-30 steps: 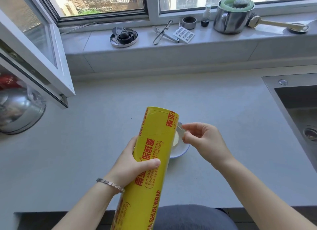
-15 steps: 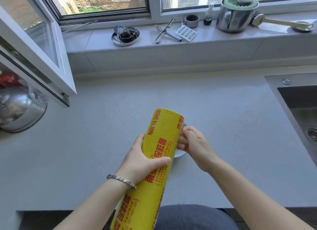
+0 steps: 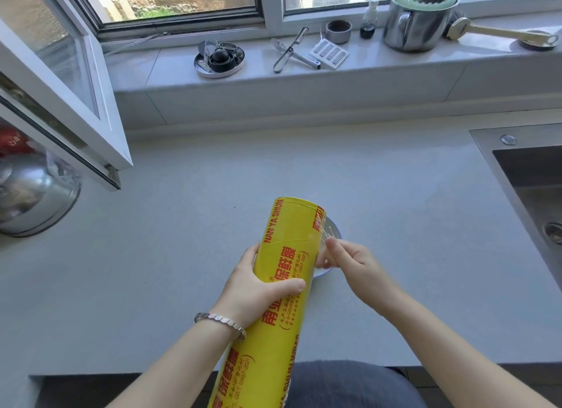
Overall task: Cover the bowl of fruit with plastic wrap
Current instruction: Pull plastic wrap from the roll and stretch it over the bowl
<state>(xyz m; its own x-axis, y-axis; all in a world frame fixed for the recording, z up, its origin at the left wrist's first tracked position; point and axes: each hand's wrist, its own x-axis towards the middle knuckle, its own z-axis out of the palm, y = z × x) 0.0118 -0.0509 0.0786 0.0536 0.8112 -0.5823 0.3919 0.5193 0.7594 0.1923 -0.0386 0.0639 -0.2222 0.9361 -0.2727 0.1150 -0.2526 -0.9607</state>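
Observation:
A long yellow roll of plastic wrap (image 3: 286, 273) with red lettering stands tilted over the counter, and my left hand (image 3: 258, 289) is wrapped around its middle. My right hand (image 3: 349, 261) pinches a clear strip of film (image 3: 322, 234) at the roll's right side, pulled a little way off it. Behind the roll and my right hand sits a small white bowl (image 3: 333, 229), mostly hidden; its contents are out of sight.
A steel sink (image 3: 529, 188) is set into the counter at the right. An open window sash (image 3: 70, 103) juts over the left, above a steel pot lid (image 3: 33, 194). The sill holds a tin (image 3: 219, 57), peelers (image 3: 289, 51) and a steel pot (image 3: 419, 24).
My right hand went from hovering beside the roll to its edge, then drew back with a strip of film pinched. The roll shifted slightly over the bowl.

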